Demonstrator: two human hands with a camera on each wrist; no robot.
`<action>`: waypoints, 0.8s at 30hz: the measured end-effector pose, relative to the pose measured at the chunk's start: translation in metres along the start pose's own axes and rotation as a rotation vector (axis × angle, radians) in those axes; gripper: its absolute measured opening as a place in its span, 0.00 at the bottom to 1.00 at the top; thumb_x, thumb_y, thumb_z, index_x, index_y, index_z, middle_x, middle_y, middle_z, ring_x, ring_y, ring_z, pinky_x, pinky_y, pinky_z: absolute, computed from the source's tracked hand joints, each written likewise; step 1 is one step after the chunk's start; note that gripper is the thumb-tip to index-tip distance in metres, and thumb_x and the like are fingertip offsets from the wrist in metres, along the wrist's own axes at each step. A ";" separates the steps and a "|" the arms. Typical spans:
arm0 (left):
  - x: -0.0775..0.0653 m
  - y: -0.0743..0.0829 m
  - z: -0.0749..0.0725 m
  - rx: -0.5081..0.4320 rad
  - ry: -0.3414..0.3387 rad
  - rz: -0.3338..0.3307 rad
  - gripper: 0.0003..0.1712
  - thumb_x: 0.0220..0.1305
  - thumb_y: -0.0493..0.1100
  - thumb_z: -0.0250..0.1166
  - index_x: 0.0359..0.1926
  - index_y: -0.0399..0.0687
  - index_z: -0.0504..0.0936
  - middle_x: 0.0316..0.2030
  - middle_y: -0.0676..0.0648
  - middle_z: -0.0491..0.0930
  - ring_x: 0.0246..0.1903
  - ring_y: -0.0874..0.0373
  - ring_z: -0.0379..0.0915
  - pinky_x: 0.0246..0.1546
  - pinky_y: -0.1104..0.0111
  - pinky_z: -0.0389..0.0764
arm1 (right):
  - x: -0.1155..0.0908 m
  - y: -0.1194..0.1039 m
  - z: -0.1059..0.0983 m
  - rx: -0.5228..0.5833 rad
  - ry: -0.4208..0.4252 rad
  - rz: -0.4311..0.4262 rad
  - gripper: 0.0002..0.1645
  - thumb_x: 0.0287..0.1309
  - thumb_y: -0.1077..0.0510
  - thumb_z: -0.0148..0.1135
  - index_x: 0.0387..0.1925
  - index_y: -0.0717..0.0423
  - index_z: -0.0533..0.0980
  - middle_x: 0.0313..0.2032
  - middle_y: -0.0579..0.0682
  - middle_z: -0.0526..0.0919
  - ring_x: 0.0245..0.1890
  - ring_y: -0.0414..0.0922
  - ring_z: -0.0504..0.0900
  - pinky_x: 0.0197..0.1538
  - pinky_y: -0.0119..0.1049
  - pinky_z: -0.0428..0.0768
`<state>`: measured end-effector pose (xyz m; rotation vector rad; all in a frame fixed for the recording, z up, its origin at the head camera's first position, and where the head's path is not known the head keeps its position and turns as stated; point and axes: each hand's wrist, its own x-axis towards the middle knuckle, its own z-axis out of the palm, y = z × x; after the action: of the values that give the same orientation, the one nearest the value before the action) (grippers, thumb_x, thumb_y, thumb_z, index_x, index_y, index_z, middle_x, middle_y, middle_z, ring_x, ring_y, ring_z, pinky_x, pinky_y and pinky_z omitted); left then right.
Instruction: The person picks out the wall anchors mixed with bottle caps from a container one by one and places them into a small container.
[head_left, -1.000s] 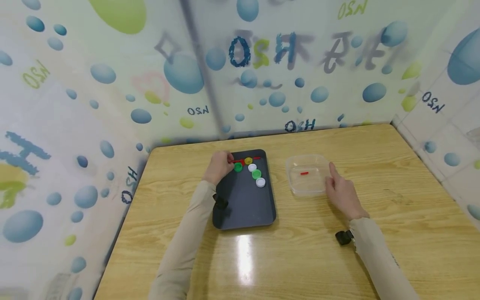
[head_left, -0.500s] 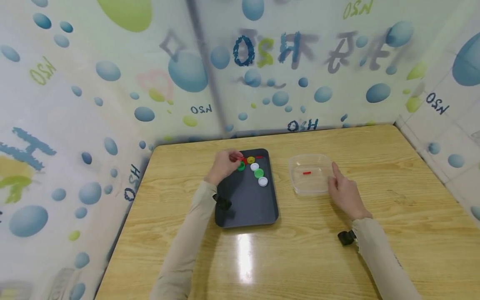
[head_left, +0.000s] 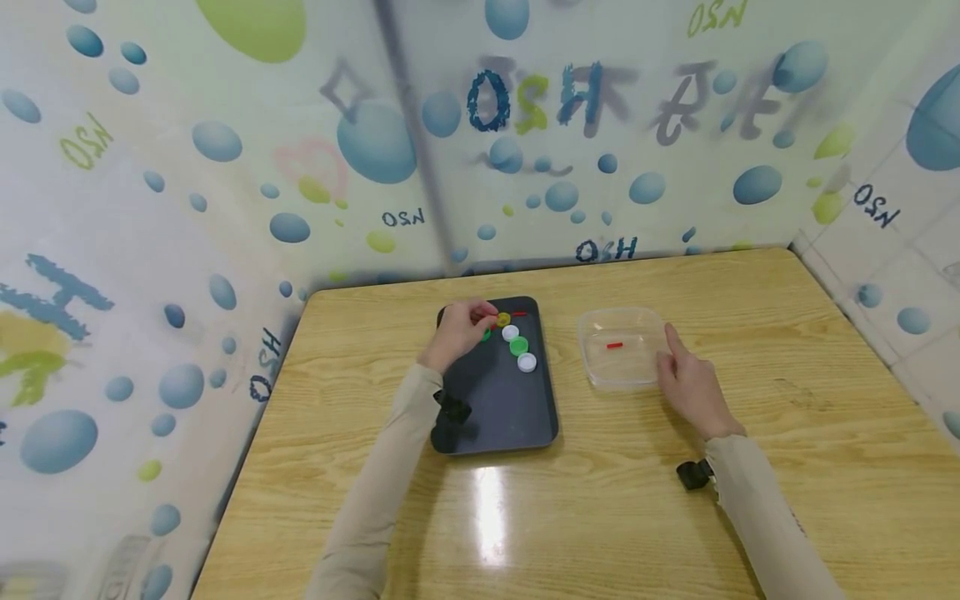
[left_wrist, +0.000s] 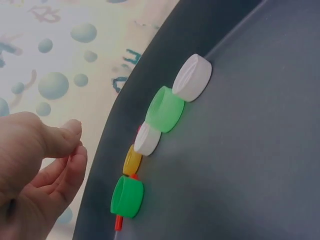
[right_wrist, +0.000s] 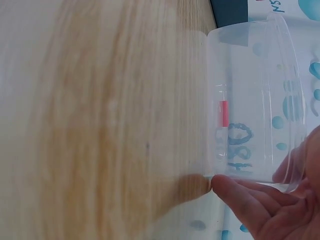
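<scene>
In the head view my left hand (head_left: 463,332) is over the far end of a dark grey tray (head_left: 502,417), thumb and fingertips pinched together on a small red stick, mostly hidden by the fingers. Below it in the tray lie a green cap (left_wrist: 127,196), a yellow cap (left_wrist: 132,160), two white caps and a light green cap (left_wrist: 165,109). Another red stick (head_left: 520,314) lies by the tray's far edge. My right hand (head_left: 693,387) grips the right side of a clear plastic container (right_wrist: 255,100), which holds a short red stick (right_wrist: 223,114).
Tray and container stand side by side on a wooden table (head_left: 600,500), a strip of bare wood between them. A wall sheet with printed droplets (head_left: 555,197) rises behind the table's far edge.
My left hand has moved right across the tray's far end, carrying the red stick from near the left edge towards the yellow cap. The right hand stays on the container.
</scene>
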<state>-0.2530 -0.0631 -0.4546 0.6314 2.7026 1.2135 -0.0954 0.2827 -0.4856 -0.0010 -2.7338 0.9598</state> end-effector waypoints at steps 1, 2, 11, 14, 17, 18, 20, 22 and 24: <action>0.000 0.001 0.000 -0.005 0.000 0.002 0.11 0.72 0.40 0.63 0.49 0.39 0.85 0.43 0.41 0.87 0.41 0.46 0.85 0.38 0.65 0.83 | 0.000 0.000 0.000 0.001 -0.001 0.000 0.33 0.77 0.59 0.42 0.75 0.72 0.55 0.14 0.45 0.63 0.12 0.37 0.54 0.17 0.34 0.59; 0.000 0.003 0.001 -0.012 0.000 0.007 0.11 0.72 0.40 0.63 0.49 0.39 0.85 0.42 0.41 0.87 0.41 0.46 0.85 0.38 0.65 0.83 | 0.000 -0.001 -0.001 0.001 -0.001 0.000 0.33 0.77 0.59 0.42 0.75 0.72 0.55 0.14 0.45 0.63 0.12 0.37 0.54 0.18 0.34 0.59; 0.005 0.022 0.009 -0.058 -0.020 0.027 0.10 0.71 0.38 0.64 0.50 0.42 0.86 0.45 0.43 0.87 0.44 0.52 0.84 0.43 0.64 0.84 | 0.000 -0.004 -0.003 0.009 0.003 -0.009 0.33 0.76 0.59 0.42 0.75 0.73 0.55 0.14 0.45 0.62 0.11 0.36 0.53 0.17 0.33 0.59; 0.006 0.031 0.014 -0.086 -0.045 0.026 0.10 0.71 0.39 0.64 0.50 0.44 0.86 0.46 0.44 0.87 0.44 0.53 0.84 0.44 0.65 0.84 | 0.001 -0.003 -0.003 0.017 -0.003 -0.010 0.33 0.77 0.59 0.42 0.75 0.73 0.54 0.13 0.45 0.62 0.11 0.36 0.53 0.16 0.33 0.58; 0.008 0.040 0.020 -0.107 -0.062 0.042 0.10 0.71 0.39 0.64 0.50 0.45 0.86 0.46 0.45 0.87 0.44 0.54 0.84 0.44 0.67 0.84 | 0.002 -0.003 -0.002 0.024 -0.009 -0.006 0.33 0.77 0.59 0.42 0.75 0.73 0.54 0.14 0.45 0.62 0.12 0.36 0.54 0.16 0.32 0.58; 0.009 0.043 0.023 -0.114 -0.068 0.051 0.10 0.71 0.39 0.64 0.50 0.45 0.86 0.46 0.45 0.87 0.44 0.54 0.84 0.44 0.67 0.84 | 0.002 -0.003 -0.002 0.023 -0.010 -0.005 0.33 0.77 0.59 0.42 0.75 0.73 0.54 0.14 0.45 0.62 0.12 0.36 0.54 0.16 0.32 0.58; 0.011 0.048 0.028 -0.121 -0.081 0.070 0.10 0.71 0.38 0.64 0.50 0.45 0.86 0.46 0.45 0.87 0.44 0.54 0.84 0.44 0.68 0.84 | 0.002 -0.003 -0.001 0.023 -0.010 0.001 0.33 0.77 0.59 0.42 0.75 0.73 0.54 0.14 0.46 0.63 0.12 0.37 0.54 0.16 0.33 0.58; 0.013 0.052 0.035 -0.132 -0.103 0.087 0.10 0.70 0.38 0.64 0.50 0.44 0.86 0.45 0.44 0.87 0.44 0.54 0.84 0.44 0.69 0.84 | 0.001 -0.003 -0.001 0.021 -0.015 0.012 0.33 0.77 0.58 0.42 0.75 0.73 0.54 0.14 0.46 0.62 0.12 0.37 0.55 0.16 0.32 0.59; 0.015 0.056 0.041 -0.136 -0.128 0.102 0.11 0.70 0.37 0.64 0.50 0.43 0.86 0.45 0.44 0.87 0.44 0.54 0.84 0.43 0.70 0.84 | 0.001 -0.002 0.000 0.018 -0.023 0.025 0.33 0.77 0.58 0.41 0.75 0.72 0.53 0.14 0.46 0.63 0.12 0.37 0.55 0.16 0.32 0.59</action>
<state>-0.2371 0.0046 -0.4401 0.8074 2.4871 1.3186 -0.0958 0.2815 -0.4842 -0.0215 -2.7523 0.9969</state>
